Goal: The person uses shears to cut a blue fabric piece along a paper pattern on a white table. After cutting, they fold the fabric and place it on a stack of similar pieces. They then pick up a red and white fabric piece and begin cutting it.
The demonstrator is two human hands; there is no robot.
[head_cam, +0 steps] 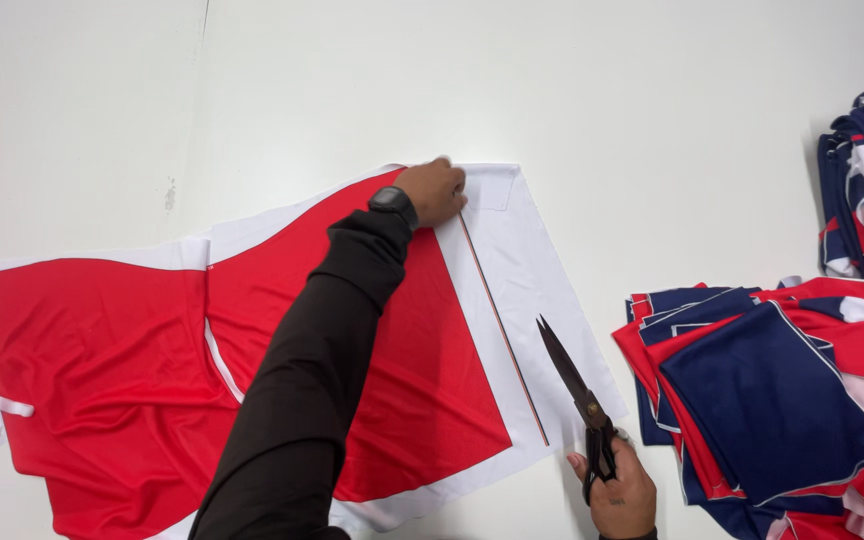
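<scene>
Left hand presses flat on the far edge of the red-and-white fabric, spread across the table. Right hand grips scissors, blades closed, lying on the fabric's white right margin beside a thin line. Cut pieces lie stacked to the right.

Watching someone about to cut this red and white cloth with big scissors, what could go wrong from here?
1. The left hand pins only the far end of the cloth; wrinkles in the red part suggest it could shift and the cut wander off the thin line.
2. The scissors in the right hand are open and pointing toward the left hand, so a slip might nick it.
3. The loose piles beside could snag.
</scene>
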